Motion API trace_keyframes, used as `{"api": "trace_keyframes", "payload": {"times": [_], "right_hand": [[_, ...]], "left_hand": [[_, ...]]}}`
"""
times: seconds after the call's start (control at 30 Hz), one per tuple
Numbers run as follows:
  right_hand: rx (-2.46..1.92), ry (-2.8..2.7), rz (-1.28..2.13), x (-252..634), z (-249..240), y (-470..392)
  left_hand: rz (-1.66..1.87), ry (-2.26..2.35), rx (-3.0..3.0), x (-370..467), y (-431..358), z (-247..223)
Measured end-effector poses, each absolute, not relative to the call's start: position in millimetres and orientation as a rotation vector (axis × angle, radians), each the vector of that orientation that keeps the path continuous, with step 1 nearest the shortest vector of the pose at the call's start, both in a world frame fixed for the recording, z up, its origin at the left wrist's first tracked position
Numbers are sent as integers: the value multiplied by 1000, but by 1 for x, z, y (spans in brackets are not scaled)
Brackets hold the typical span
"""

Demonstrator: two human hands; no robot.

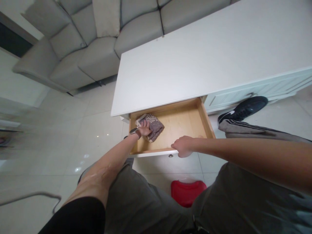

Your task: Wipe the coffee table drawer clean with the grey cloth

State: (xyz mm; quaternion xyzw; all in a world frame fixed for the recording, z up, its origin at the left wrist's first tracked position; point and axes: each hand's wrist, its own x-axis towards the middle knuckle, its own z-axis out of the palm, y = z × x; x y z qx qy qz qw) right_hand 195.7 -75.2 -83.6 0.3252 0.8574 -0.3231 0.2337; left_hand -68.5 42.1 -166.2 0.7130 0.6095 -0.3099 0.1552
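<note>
A wooden drawer point(181, 123) with a white front is pulled out from the white table. Inside it, toward the left, lies a folded brown patterned cloth point(157, 126). My left hand point(145, 129) rests flat on top of this cloth, fingers spread, with a watch on the wrist. Part of the cloth is hidden under the palm. My right hand point(184, 146) is closed over the top edge of the drawer front, right of a small round knob point(171, 155). Its fingertips are partly out of sight.
The white tabletop point(195, 61) overhangs the drawer. A grey sofa point(97, 52) stands behind it. Below the drawer, a red plastic seat point(187, 193) shows between my legs. My black shoe point(246, 109) is beside the cabinet at right. A cable point(36, 194) lies at lower left.
</note>
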Motion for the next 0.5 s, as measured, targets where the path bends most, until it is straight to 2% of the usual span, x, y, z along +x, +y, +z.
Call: {"api": "trace_keyframes", "payload": {"times": [0.27,0.5], "right_hand": [[932,2349,-852,196,-80,-68],[946,2342,-861,191,-78,-65]], "left_hand": [[-720,1883,1891,-2,46,-174],[-446,1611,2004,125,46,-188]]}}
